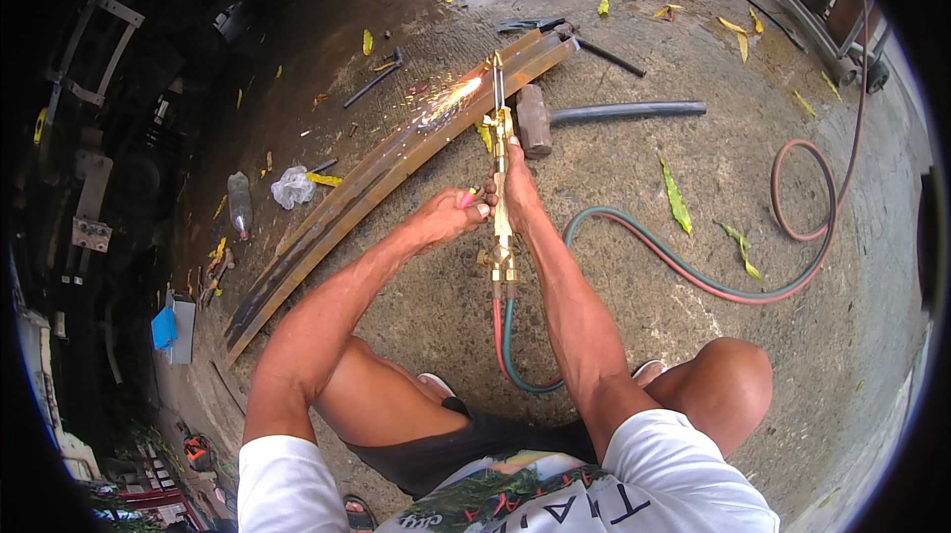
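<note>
A brass cutting torch (pixel 502 218) points away from me, its tip over the far part of a long rusty steel channel (pixel 342 208). Bright orange sparks (pixel 458 97) spray leftward from near the tip across the steel. My right hand (pixel 522 188) is wrapped round the torch body from the right. On the other side, my left hand (pixel 446 219) is closed on a small pink lighter (pixel 469 198), its fingertips against or close beside the torch. A red hose and a green hose (pixel 508 330) leave the torch's near end.
A sledgehammer (pixel 535 125) lies right of the steel. The hoses curl across the concrete toward a wheeled cart (pixel 842 33) at far right. A plastic bottle (pixel 240 204), a clear plastic bag (pixel 292 187), a metal rod (pixel 371 84) and yellow leaves lie around. Vehicle parts line the left side.
</note>
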Demonstrator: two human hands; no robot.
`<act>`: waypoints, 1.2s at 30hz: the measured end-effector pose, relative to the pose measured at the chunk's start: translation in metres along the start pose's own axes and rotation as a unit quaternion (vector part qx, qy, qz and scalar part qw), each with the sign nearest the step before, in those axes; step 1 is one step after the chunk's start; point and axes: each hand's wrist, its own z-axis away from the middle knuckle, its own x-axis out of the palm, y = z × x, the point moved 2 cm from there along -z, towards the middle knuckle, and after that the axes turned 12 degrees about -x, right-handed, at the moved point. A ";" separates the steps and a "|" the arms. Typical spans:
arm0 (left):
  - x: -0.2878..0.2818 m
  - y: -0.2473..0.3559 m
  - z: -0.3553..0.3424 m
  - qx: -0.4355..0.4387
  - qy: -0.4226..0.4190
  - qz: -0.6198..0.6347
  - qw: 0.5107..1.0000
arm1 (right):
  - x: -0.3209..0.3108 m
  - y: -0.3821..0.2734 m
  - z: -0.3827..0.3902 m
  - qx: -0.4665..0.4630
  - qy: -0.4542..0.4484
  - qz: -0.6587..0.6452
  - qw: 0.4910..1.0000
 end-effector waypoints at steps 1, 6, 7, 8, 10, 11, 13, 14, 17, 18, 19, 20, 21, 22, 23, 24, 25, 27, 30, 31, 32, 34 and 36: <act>0.001 0.001 0.000 0.018 0.014 0.000 1.000 | 0.000 -0.001 0.000 0.000 0.001 0.000 1.000; 0.008 0.007 0.006 0.057 0.041 0.009 0.998 | -0.001 -0.001 -0.001 -0.011 0.003 -0.002 1.000; 0.008 0.006 0.005 0.055 0.042 -0.001 0.998 | -0.001 0.000 -0.003 -0.012 0.004 -0.004 1.000; 0.006 0.005 0.003 0.052 0.044 -0.011 0.998 | -0.001 0.000 -0.004 -0.012 0.005 -0.005 1.000; 0.002 0.003 0.001 0.029 0.033 -0.018 0.999 | 0.000 0.001 -0.004 -0.011 0.002 -0.006 1.000; 0.000 0.002 0.001 0.009 0.020 -0.016 1.000 | 0.000 0.001 -0.004 -0.010 0.001 -0.006 1.000; -0.001 -0.001 -0.002 -0.011 0.008 -0.011 1.000 | -0.001 0.001 -0.004 -0.010 -0.001 -0.005 1.000; 0.000 -0.002 -0.003 -0.012 0.010 -0.008 1.000 | -0.002 0.001 -0.004 -0.009 -0.002 -0.004 1.000; -0.002 -0.004 -0.007 -0.008 0.005 -0.015 1.000 | -0.003 0.003 -0.005 -0.002 -0.002 -0.006 1.000; -0.002 -0.004 -0.007 -0.006 0.002 -0.020 1.000 | -0.003 0.003 -0.005 -0.001 -0.004 -0.007 1.000; -0.001 -0.004 -0.007 0.021 0.019 -0.021 0.999 | -0.003 0.003 -0.005 0.000 -0.005 -0.008 1.000; 0.002 -0.005 -0.006 0.049 0.036 -0.021 0.998 | -0.003 0.003 -0.005 0.001 -0.007 -0.010 1.000; 0.002 -0.006 -0.006 0.061 0.044 -0.024 0.997 | -0.002 0.003 -0.004 0.001 -0.005 -0.006 1.000; 0.002 -0.006 -0.005 0.074 0.053 -0.027 0.995 | -0.001 0.003 -0.002 0.001 -0.004 -0.003 1.000; 0.000 -0.007 -0.005 0.072 0.053 -0.031 0.996 | 0.000 0.002 -0.001 0.001 -0.002 0.000 1.000; 0.001 -0.005 -0.005 0.070 0.052 -0.031 0.996 | -0.001 0.002 -0.002 0.001 -0.002 -0.008 1.000; 0.002 -0.004 -0.004 0.068 0.051 -0.031 0.996 | -0.002 0.002 -0.002 0.001 -0.002 -0.016 1.000; 0.005 0.000 -0.002 0.061 0.051 -0.025 0.997 | -0.004 0.002 -0.002 0.002 -0.002 -0.024 1.000; 0.008 0.008 0.005 0.052 0.052 -0.028 0.997 | -0.006 0.001 -0.002 0.006 -0.004 -0.028 1.000; 0.007 0.007 0.004 0.029 0.039 -0.032 0.998 | -0.006 0.001 -0.002 0.009 -0.006 -0.030 0.999; 0.004 0.008 0.003 0.005 0.026 -0.035 0.999 | -0.006 0.001 -0.002 0.012 -0.009 -0.033 0.999; -0.001 0.001 0.000 -0.010 0.009 -0.026 1.000 | -0.004 0.001 0.001 0.018 -0.013 -0.035 0.999; -0.001 -0.002 -0.003 0.001 0.000 -0.010 1.000 | -0.003 0.001 0.002 0.023 -0.027 -0.053 0.998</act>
